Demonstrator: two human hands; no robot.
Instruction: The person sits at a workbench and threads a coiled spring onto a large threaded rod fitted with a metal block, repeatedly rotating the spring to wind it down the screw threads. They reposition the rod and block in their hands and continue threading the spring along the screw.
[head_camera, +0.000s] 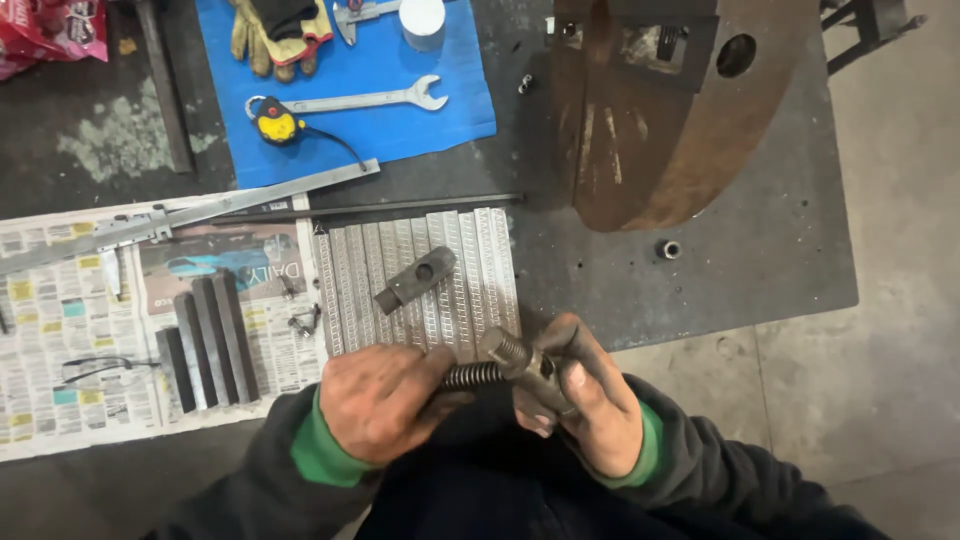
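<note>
My left hand (375, 400) grips a dark threaded screw (470, 376) by its coarse thread. My right hand (590, 400) holds a grey metal block with a cylindrical threaded end (515, 355), and the screw meets that block between my hands. Both hands sit just off the near edge of the dark metal table (760, 250), above my lap. A ribbed metal plate (420, 280) lies right beyond my hands, with a small dark hammer-head-shaped block (415, 280) resting on it.
Several dark steel bars (208, 345) lie on newspaper (70, 340) at the left. A long caliper (190, 215), a thin rod (400, 207), a blue cloth (400, 110) with a spanner (370, 98), tape measure (276, 124) and gloves (278, 35) lie beyond. A large rusty lathe chuck (660, 110) stands far right, a small nut (670, 249) near it.
</note>
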